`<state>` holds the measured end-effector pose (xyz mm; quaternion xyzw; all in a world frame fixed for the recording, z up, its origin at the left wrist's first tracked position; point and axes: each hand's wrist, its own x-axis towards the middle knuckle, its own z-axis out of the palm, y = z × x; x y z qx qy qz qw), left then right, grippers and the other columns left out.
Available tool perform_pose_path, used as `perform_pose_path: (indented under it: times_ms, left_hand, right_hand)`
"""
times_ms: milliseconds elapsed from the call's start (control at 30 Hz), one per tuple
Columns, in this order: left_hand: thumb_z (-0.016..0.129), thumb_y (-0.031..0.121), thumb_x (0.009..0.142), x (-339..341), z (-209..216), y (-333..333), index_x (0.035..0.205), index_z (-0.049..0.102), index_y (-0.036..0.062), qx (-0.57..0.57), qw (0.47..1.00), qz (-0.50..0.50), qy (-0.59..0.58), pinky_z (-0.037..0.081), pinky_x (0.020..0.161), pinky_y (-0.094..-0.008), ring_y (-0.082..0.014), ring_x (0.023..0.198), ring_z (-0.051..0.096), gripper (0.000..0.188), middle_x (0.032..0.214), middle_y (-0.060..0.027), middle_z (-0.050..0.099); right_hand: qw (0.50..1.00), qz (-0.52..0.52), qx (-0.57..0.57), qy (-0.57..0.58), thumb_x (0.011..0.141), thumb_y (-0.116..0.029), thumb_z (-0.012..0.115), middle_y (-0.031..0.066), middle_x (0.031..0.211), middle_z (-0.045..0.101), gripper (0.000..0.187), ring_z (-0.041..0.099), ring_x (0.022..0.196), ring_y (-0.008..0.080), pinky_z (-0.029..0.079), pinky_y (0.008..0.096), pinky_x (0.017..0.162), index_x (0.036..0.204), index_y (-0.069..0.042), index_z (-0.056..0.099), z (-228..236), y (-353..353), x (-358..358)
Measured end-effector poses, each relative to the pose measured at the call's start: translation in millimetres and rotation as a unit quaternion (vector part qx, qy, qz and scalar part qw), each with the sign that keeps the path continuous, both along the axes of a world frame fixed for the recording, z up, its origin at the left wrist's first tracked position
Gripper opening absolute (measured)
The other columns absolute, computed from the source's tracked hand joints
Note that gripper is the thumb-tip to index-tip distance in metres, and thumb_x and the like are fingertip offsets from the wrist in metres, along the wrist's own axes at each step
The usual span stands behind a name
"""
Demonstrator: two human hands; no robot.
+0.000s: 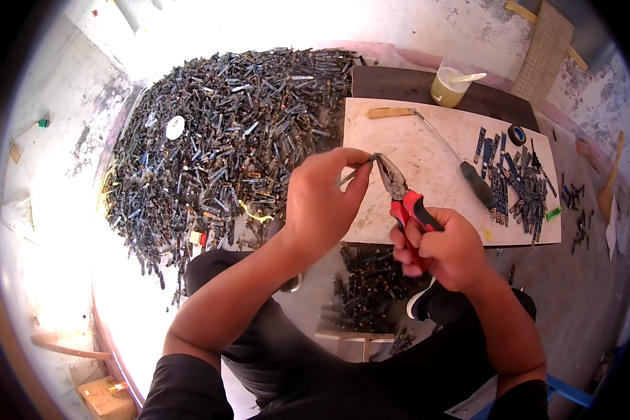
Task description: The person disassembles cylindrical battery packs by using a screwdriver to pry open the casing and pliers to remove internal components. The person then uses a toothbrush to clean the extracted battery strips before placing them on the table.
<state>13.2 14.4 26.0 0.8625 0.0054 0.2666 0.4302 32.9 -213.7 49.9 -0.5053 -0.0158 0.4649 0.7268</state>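
Above the wooden board (pixel 381 227), my left hand (pixel 320 199) pinches a small dark strip (pixel 345 178) between thumb and forefinger. My right hand (pixel 449 246) is closed round the red and black handles of a pair of pliers (pixel 395 180). The jaw tips meet the strip's end right at my left fingertips; whether they bite on it is too small to tell. On the board's right side lies a loose pile of dark flat strips (pixel 528 192). A long tool with a dark green handle (pixel 477 185) rests beside them.
A big heap of dark strips (pixel 224 147) spreads at the left, with a white disc (pixel 175 127) on top. More dark pieces (pixel 374 283) lie between my legs. A cup of yellowish liquid (pixel 449 89), a wooden handle (pixel 390 112) and a tape roll (pixel 516 135) are toward the back.
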Motion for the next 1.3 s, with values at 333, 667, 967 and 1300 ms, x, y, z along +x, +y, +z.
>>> perform_pose_path:
  times_ms: [333, 667, 967, 1300]
  left_hand:
    - [0.078, 0.004, 0.094, 3, -7, 5, 0.106, 0.079, -0.0012, 0.008, 1.000, -0.004, 0.013, 0.057, 0.079, -0.0273, -0.0116, 0.086, 0.075, 0.013, 0.093, -0.0091, 0.081]
    - [0.077, 0.005, 0.095, 3, -3, 0, 0.107, 0.079, -0.0017, 0.003, 0.998, -0.005, 0.060, 0.058, 0.078, -0.0284, -0.0135, 0.086, 0.076, 0.014, 0.093, -0.0108, 0.081]
    - [0.078, 0.002, 0.094, 9, -7, -1, 0.107, 0.079, -0.0015, -0.059, 0.998, -0.008, 0.014, 0.057, 0.085, -0.0272, -0.0114, 0.091, 0.073, 0.013, 0.097, -0.0080, 0.081]
    - [0.077, 0.008, 0.093, 9, -7, 1, 0.101, 0.079, 0.0010, 0.055, 0.993, -0.016, 0.102, 0.057, 0.078, -0.0317, -0.0229, 0.088, 0.078, 0.011, 0.093, -0.0131, 0.080]
  right_hand:
    - [0.997, 0.031, -0.066, -0.035, 0.082, 0.002, 0.058, 0.0095, 0.100, 0.058, 0.008, 0.059, 0.088, 0.0257, 0.051, 0.0417, 0.070, 0.087, -0.004, 0.058, -4, 8, 2]
    - [0.942, 0.027, -0.214, -0.257, 0.083, 0.001, 0.057, 0.0097, 0.102, 0.059, 0.007, 0.061, 0.090, 0.0282, 0.053, 0.0457, 0.073, 0.086, -0.006, 0.057, -13, 6, -1]
    - [0.969, 0.005, 0.170, 0.180, 0.081, 0.001, 0.055, 0.0101, 0.103, 0.059, 0.013, 0.059, 0.089, 0.0262, 0.050, 0.0419, 0.069, 0.090, -0.008, 0.058, -11, 4, 3]
    - [0.758, 0.029, -0.382, -0.528, 0.083, 0.002, 0.062, 0.0180, 0.103, 0.063, 0.008, 0.064, 0.091, 0.0376, 0.052, 0.0504, 0.073, 0.091, -0.001, 0.063, -21, 9, -3]
